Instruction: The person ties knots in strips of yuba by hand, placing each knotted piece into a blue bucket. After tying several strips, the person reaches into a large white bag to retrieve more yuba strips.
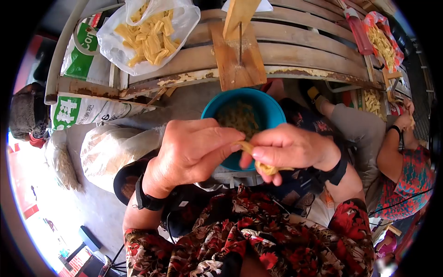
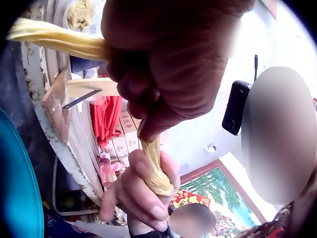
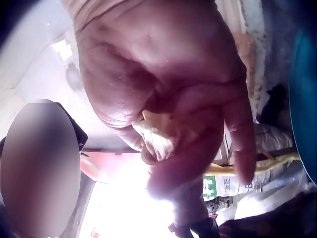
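Note:
Over the teal basin (image 1: 277, 111), both hands work on a pale-yellow, pliable folded strip (image 1: 246, 147). My left hand (image 1: 196, 150) pinches one part of it between thumb and fingertips. The right hand (image 1: 297, 147) holds the bunched part against its curled fingers. In the left wrist view, a long end of yellow strip (image 2: 59, 43) sticks out from the left hand, and the twisted part (image 2: 157, 176) runs into the right hand. Crumpled yellow material (image 3: 161, 136) shows under the right palm. Small pieces (image 1: 237, 115) lie inside the basin.
Beyond the basin stands a slatted bench (image 1: 295, 39) with a wooden block stand (image 1: 237, 76) carrying a thin upright metal piece. A white plastic bag (image 1: 108, 34) of yellow strips lies on it. At right, another person's arm (image 1: 392, 154) is near a red bag (image 1: 376, 21).

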{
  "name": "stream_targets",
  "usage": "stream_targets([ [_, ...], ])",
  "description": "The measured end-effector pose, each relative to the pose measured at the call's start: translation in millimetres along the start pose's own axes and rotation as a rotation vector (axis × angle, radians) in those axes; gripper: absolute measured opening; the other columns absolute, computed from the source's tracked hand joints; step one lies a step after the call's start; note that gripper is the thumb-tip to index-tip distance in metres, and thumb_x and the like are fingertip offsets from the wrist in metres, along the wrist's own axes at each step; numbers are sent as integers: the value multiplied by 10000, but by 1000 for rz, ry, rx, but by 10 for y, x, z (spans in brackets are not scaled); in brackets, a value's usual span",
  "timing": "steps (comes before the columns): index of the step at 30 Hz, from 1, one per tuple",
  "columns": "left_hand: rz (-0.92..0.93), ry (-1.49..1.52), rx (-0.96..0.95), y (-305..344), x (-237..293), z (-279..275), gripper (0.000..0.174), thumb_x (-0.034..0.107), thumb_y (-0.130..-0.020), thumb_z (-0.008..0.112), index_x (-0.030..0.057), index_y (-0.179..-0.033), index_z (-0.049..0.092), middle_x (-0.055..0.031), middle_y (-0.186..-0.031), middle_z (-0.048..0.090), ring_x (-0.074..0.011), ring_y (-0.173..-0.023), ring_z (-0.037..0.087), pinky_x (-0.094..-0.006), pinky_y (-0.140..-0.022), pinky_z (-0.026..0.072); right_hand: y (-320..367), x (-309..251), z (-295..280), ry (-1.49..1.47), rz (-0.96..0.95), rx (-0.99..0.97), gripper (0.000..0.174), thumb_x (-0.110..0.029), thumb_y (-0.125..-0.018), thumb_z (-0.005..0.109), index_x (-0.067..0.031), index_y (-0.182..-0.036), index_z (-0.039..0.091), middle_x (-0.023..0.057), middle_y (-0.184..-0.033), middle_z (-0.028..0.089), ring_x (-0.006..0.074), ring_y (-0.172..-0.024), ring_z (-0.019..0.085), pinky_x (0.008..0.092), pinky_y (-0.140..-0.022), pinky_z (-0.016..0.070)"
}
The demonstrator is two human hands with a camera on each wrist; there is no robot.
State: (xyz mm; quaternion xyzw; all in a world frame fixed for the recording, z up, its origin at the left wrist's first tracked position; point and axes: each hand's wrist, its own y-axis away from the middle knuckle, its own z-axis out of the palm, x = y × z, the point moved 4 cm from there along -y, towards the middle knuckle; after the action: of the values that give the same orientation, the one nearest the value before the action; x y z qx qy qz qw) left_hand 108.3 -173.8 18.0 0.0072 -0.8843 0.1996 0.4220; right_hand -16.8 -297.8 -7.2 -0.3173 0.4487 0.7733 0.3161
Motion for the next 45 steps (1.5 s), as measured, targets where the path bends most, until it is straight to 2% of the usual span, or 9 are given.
stream_targets([
  [6,52,-156,-34,3,-237,-201,113,61,-744,693,32,-850,666,-59,-705,631,-177,-570,589,-294,-487,453,69,47,-200,79,-95,152,334,-353,-940,491,-45,-828,557,-2,-703,532,68,-615,543,209,-563,443],
  [10,-565,195,57,-260,-627,-129,167,140,-814,680,-3,-898,658,-89,-732,637,-117,-651,570,-249,-606,454,-127,-161,-635,167,-262,476,281,-311,-919,542,-52,-811,531,-22,-630,530,24,-546,508,181,-473,365],
  [19,-599,-249,303,-704,-1394,119,236,232,-780,665,-3,-799,667,-156,-647,608,-245,-583,599,-333,-572,466,-554,-313,-1319,962,-298,1201,263,-285,-824,573,-26,-778,582,152,-674,600,331,-608,588,395,-552,449],
  [22,-670,4,373,-555,-1409,27,195,173,-804,686,-16,-772,654,-4,-606,543,-62,-588,481,-239,-528,398,-377,-269,-1341,762,-179,1216,288,-309,-841,566,-33,-763,596,133,-647,592,317,-618,592,378,-570,454],
  [27,-663,488,95,-523,-774,189,254,208,-808,698,25,-975,648,-68,-749,637,-107,-622,564,-275,-565,462,-300,-283,-763,329,-544,917,325,-305,-917,560,13,-894,625,79,-811,633,143,-660,600,259,-604,467],
  [34,-592,607,-226,-41,-219,-70,243,133,-838,650,-11,-1034,644,-72,-836,646,-81,-580,557,-186,-524,432,355,-267,-616,-334,-897,1045,268,-237,-938,532,27,-906,562,117,-836,640,183,-749,645,300,-701,531],
  [38,-719,739,-267,-65,-158,46,424,346,-867,581,-31,-1061,609,-119,-984,612,-165,-877,591,-274,-712,481,428,-331,148,338,-879,924,253,-208,-956,462,13,-949,585,105,-879,657,183,-758,635,314,-743,499],
  [41,-529,448,-207,-123,-42,186,226,77,-810,598,-26,-1010,614,-77,-940,619,-136,-842,588,-243,-732,458,332,-330,472,622,-758,486,288,-209,-954,459,39,-986,603,141,-867,673,204,-735,662,301,-694,516],
  [45,-777,768,-27,18,-41,154,145,-13,-786,598,3,-931,595,-72,-940,628,-120,-801,600,-239,-708,479,215,66,201,188,-552,843,228,-212,-957,503,4,-919,564,45,-769,635,89,-621,605,214,-550,491],
])
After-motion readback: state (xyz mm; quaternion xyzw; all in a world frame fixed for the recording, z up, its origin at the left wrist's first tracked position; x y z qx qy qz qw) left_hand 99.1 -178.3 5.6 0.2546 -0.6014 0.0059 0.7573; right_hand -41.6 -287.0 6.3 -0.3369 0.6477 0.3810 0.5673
